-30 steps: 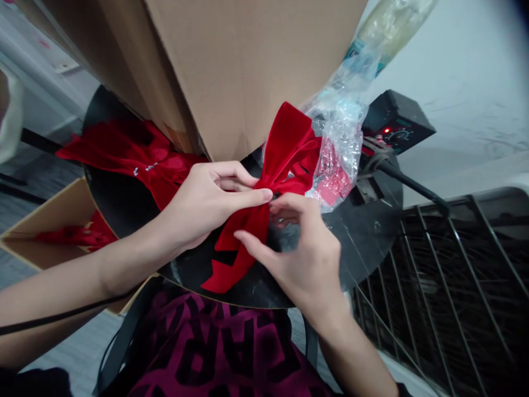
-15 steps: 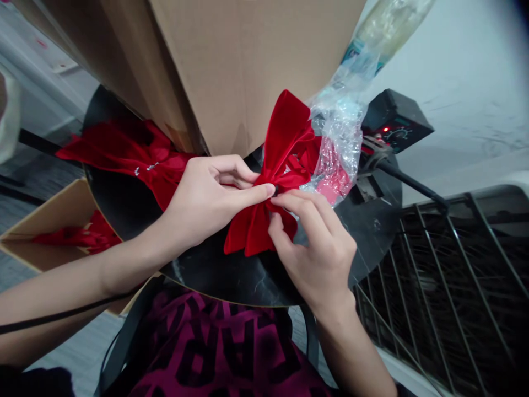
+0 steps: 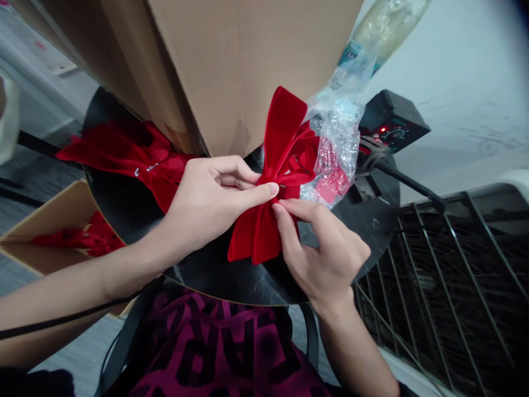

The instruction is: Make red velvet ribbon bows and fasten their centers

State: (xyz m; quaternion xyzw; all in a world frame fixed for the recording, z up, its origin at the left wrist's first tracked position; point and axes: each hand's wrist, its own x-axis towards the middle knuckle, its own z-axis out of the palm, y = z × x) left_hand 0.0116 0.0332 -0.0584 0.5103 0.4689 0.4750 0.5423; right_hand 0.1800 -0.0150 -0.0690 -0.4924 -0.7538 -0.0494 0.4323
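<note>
A red velvet bow (image 3: pixel 281 143) stands over the round black table (image 3: pixel 124 204), one loop up and two tails hanging down. My left hand (image 3: pixel 210 198) pinches the bow's centre knot from the left, thumb and forefinger closed on it. My right hand (image 3: pixel 322 248) comes from below right, its fingertips pressed on the knot and the lower tails. Both hands meet at the middle of the bow.
A large cardboard box (image 3: pixel 231 60) rises just behind the bow. More red ribbon pieces (image 3: pixel 124 149) lie at the left. A clear plastic bag (image 3: pixel 339 138) with red pieces sits right of the bow, beside a black device (image 3: pixel 392 118) with a red light. A wire rack (image 3: pixel 454 275) stands at the right.
The long tail that hung toward me has been gathered up into a short pair of tails. My right hand shifted from the tail up to the knot. The bow's loop stands higher.
</note>
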